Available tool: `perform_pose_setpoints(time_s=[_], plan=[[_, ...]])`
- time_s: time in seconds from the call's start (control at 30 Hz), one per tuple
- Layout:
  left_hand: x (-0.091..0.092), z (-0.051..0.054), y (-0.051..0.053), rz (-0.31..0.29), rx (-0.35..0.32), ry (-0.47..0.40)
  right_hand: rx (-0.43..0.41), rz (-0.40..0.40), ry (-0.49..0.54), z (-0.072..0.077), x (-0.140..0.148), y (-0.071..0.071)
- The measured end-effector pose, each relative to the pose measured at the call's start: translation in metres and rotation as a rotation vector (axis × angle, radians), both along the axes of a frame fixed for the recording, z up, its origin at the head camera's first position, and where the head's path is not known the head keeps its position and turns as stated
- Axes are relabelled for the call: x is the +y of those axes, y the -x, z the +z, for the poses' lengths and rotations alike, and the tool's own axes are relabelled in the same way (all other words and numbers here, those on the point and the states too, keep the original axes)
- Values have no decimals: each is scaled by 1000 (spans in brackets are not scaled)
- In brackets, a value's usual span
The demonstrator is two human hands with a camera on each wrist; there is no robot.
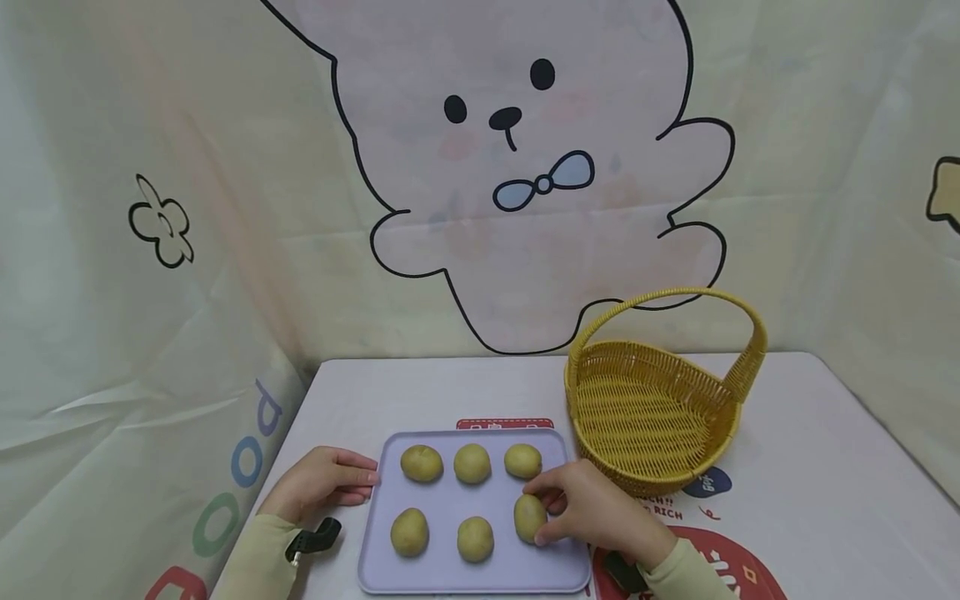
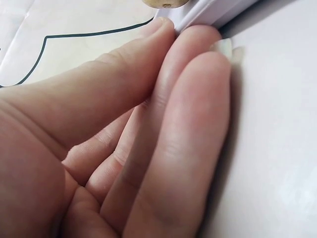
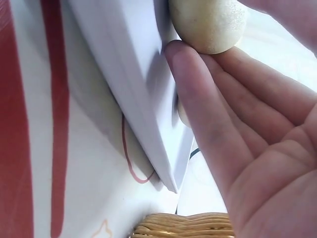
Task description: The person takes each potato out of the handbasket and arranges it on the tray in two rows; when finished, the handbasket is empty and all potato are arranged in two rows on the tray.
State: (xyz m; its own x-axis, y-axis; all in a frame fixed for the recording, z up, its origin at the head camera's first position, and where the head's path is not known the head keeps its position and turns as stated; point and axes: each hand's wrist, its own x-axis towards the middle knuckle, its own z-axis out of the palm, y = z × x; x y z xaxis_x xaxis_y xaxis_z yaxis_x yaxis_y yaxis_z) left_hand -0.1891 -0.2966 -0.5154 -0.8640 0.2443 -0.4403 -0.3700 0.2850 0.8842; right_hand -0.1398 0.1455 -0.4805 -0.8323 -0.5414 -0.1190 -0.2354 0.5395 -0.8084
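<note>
A lavender tray lies on the table with several potatoes in two rows. My right hand pinches the front-right potato between thumb and fingers; this potato also shows at the top of the right wrist view. Behind it, near my fingertips, sits the back-right potato. At the tray's left rim my left hand holds the edge, thumb and fingertips meeting there in the left wrist view. Other potatoes are the back-left, back-middle, front-left and front-middle.
A yellow wicker basket with a tall handle stands behind and right of the tray, close to its back-right corner. The white table bears red printed patterns. Cloth curtains with cartoon drawings hang behind and at the sides.
</note>
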Motion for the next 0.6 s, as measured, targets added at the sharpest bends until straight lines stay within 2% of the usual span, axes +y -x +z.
perform_pose_setpoints(time_s=[0.37,0.47,0.6], plan=[[-4,1,-6,14,12,9,14,19,-27,1,-4,3],[-2,1,-3,3,23,4,51,10,-62,6,-1,2],[5,6,-1,-24,55,29,99,-31,-109,20,8,-4]])
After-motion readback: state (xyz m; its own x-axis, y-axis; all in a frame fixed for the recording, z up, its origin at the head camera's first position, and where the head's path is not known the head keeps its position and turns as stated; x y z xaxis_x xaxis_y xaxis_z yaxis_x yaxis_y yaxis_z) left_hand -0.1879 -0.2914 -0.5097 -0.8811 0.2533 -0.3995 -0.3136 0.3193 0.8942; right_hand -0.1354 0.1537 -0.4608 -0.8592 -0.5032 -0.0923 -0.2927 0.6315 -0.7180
